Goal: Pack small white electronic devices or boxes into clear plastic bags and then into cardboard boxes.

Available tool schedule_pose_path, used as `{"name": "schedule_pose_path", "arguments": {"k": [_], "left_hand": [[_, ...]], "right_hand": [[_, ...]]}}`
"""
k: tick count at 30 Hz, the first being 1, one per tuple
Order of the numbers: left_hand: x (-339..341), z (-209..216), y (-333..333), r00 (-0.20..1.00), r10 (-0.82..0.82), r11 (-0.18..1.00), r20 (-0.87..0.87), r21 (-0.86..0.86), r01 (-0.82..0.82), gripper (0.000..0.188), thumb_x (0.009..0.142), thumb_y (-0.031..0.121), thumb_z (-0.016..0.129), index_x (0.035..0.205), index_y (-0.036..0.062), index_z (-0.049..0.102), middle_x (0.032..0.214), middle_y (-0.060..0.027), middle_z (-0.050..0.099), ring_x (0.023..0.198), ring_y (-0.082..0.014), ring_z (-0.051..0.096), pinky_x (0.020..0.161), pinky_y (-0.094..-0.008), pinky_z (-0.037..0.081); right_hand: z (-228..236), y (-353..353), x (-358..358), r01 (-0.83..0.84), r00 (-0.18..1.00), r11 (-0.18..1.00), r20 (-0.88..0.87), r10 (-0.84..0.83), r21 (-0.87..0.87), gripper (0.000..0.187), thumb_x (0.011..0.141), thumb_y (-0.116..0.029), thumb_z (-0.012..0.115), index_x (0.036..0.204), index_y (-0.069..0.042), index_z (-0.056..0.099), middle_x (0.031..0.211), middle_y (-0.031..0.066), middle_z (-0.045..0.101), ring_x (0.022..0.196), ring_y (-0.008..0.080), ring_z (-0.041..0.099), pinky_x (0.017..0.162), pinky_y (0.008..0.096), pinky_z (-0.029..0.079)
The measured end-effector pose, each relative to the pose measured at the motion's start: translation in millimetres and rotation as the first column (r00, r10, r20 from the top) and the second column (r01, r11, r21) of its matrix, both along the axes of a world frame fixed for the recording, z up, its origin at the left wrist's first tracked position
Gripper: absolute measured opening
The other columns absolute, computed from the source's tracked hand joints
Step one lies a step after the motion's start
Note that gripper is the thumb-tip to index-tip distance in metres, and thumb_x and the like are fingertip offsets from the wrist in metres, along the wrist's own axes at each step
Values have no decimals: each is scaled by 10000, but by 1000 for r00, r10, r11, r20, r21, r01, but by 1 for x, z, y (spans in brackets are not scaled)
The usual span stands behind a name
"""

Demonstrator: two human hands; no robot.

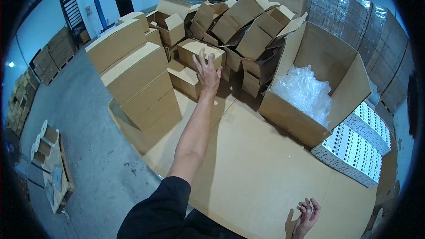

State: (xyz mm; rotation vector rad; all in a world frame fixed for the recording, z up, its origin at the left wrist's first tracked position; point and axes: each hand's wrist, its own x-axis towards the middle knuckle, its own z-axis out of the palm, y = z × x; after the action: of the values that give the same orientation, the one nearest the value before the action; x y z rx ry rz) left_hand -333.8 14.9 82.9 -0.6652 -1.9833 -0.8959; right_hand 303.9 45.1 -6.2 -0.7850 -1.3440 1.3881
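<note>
My left arm stretches far over the cardboard-covered table [248, 163]. At its end my left hand [207, 74] is open, fingers spread, in front of a closed brown cardboard box [188, 49]; whether the fingertips touch it I cannot tell. That box rests among others, with another closed box [183, 79] just to its left and nearer me. Close to the table's near edge, at the lower right, my right hand [307, 214] hovers empty with its fingers loosely curled and apart.
Closed boxes [146, 77] are stacked at the left table edge. Open boxes [252, 28] lie in a heap at the back. On the right stands a large open carton [283, 115] holding clear plastic bags [305, 90], beside white trays of small dark-marked pieces [349, 155].
</note>
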Motion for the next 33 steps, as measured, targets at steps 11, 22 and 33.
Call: {"name": "schedule_pose_path", "arguments": {"k": [11, 22, 33], "left_hand": [[-11, -8, 19, 997, 36, 999, -68, 19, -35, 711, 671, 107, 917, 1236, 65, 488, 1272, -102, 501, 1402, -447, 345, 1207, -582, 286], [-45, 0, 12, 996, 92, 996, 21, -2, -92, 626, 712, 152, 892, 1201, 98, 505, 1275, -162, 449, 1454, -477, 273, 1133, -676, 347], [-40, 5, 21, 986, 163, 983, 42, -87, -159, 608, 746, 213, 878, 1219, 96, 515, 1293, -173, 445, 1444, -473, 281, 1140, -674, 320]], "right_hand": [[-4, 5, 7, -51, 998, 998, -25, 50, -34, 481, 1020, -206, 630, 1390, 33, 438, 1185, 165, 606, 946, 182, 665, 867, 334, 572], [-1, 1, 15, -73, 996, 996, 41, 75, -44, 467, 989, -123, 625, 1393, 60, 479, 1315, 281, 593, 1058, 346, 671, 900, 423, 585], [-9, 8, 13, -51, 998, 997, -38, 48, -61, 402, 999, -174, 652, 1309, 25, 492, 1228, 193, 586, 940, 221, 672, 841, 345, 578]]}}
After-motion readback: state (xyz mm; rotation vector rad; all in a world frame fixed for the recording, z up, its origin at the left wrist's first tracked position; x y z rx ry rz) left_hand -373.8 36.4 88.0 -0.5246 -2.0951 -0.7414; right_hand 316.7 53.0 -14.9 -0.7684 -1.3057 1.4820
